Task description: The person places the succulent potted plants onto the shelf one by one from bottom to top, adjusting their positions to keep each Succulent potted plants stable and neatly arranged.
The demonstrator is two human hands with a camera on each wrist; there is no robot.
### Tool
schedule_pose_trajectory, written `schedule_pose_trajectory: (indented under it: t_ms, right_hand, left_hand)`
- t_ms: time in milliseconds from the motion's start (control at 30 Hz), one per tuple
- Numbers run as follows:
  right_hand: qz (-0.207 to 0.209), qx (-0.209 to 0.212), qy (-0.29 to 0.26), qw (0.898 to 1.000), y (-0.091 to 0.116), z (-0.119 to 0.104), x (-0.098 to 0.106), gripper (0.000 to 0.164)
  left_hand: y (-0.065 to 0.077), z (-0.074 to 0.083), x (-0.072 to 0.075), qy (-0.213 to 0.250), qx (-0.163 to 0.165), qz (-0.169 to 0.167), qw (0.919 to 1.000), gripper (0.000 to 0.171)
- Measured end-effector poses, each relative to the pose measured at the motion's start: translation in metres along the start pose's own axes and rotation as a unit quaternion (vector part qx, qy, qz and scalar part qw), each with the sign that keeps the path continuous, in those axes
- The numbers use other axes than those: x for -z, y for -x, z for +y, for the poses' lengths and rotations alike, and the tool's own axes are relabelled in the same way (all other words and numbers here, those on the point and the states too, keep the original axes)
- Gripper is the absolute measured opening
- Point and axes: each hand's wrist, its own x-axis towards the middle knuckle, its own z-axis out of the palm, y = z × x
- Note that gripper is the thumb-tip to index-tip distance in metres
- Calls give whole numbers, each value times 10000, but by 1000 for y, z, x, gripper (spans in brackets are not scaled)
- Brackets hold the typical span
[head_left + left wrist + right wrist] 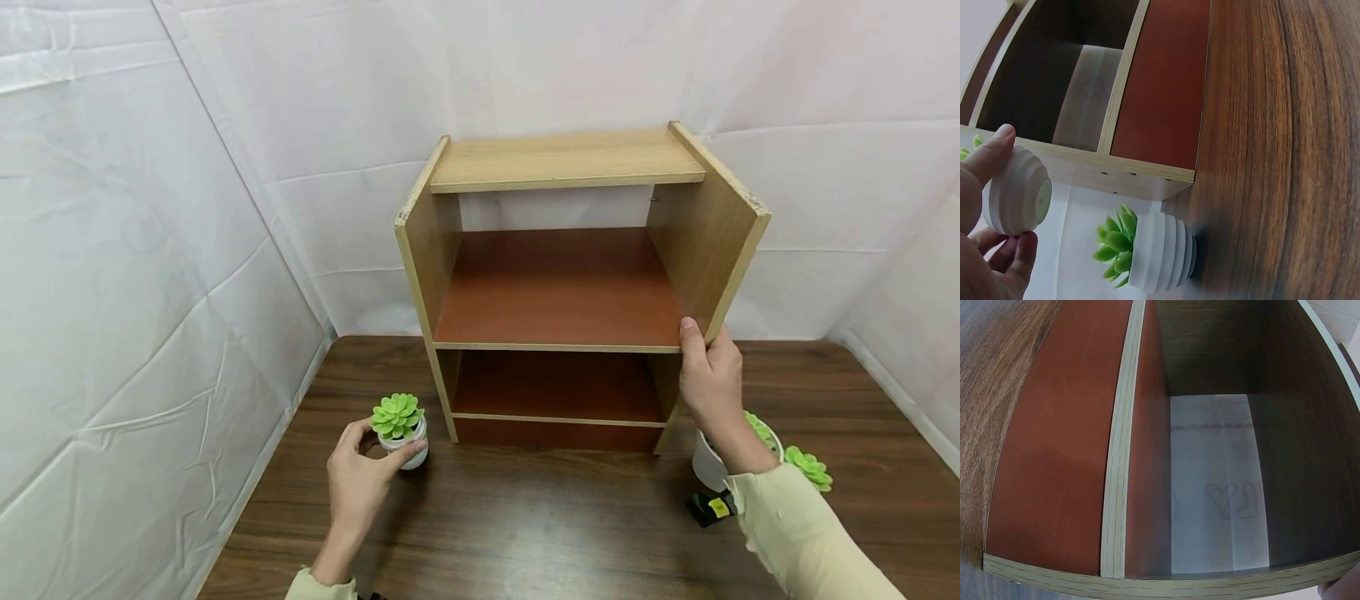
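A small potted succulent point(398, 416) with bright green leaves is pinched between the thumb and fingers of my left hand point(358, 479). In the left wrist view its ribbed white pot is lifted off the table, the base showing. Another white-potted succulent point(1160, 253) stands on the table just beyond it; in the head view the held one hides it. My right hand point(712, 379) grips the right side panel of a wooden shelf unit point(562, 287), thumb on the front edge at the middle board. Only a fingertip shows in the right wrist view.
The unit's bays have reddish-brown boards and nothing on them. Behind my right forearm are a white pot point(708, 467) and green succulent leaves point(808, 468), partly hidden. The dark wood table point(525, 517) is enclosed by white cloth walls point(135, 250).
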Motion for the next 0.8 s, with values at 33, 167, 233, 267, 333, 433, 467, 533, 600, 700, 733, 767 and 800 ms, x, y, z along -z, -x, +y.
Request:
schedule_pose_trajectory:
  t_ms: [33,167,233,267,333,433,467,533,600,700,733,767,800]
  right_hand:
    - [1,-5,4,10000,0,-1,0,40]
    - [-5,-28,8,10000,1,-2,0,42]
    - [-19,-50,6,10000,1,-3,1,42]
    - [-21,-55,4,10000,1,-2,1,42]
    - [-24,-67,10,10000,1,-3,1,41]
    - [-22,-67,23,10000,1,-2,0,41]
    - [-19,-64,25,10000,1,-2,0,41]
    - [-11,-50,17,10000,1,-2,0,41]
    - [3,-39,6,10000,1,-3,0,40]
    - [13,-22,-12,10000,1,-4,0,40]
    - [17,-21,-10,10000,1,-4,0,40]
    - [19,-24,-5,10000,1,-4,0,40]
    - [15,-25,-6,10000,1,-4,0,40]
  left_hand:
    - [0,0,0,-7,-10,-1,10000,60]
    - [1,2,-2,-13,-30,35,10000,60]
    - [2,2,-3,2,-20,40,10000,61]
    - [2,3,-4,10,-8,31,10000,61]
    - [3,3,-6,-12,33,5,10000,62]
    - [4,4,-8,-14,128,-56,9999,63]
    - [4,5,-9,-17,162,-72,9998,63]
    - [5,5,-10,-9,214,-92,9997,64]
    - [5,5,-12,-35,235,-115,9997,64]
    - [6,6,-14,-83,204,-156,9996,64]
    - [6,7,-14,-99,198,-171,9996,64]
    - [6,7,-15,-125,200,-191,9995,64]
    - [7,8,-15,-130,206,-211,9995,64]
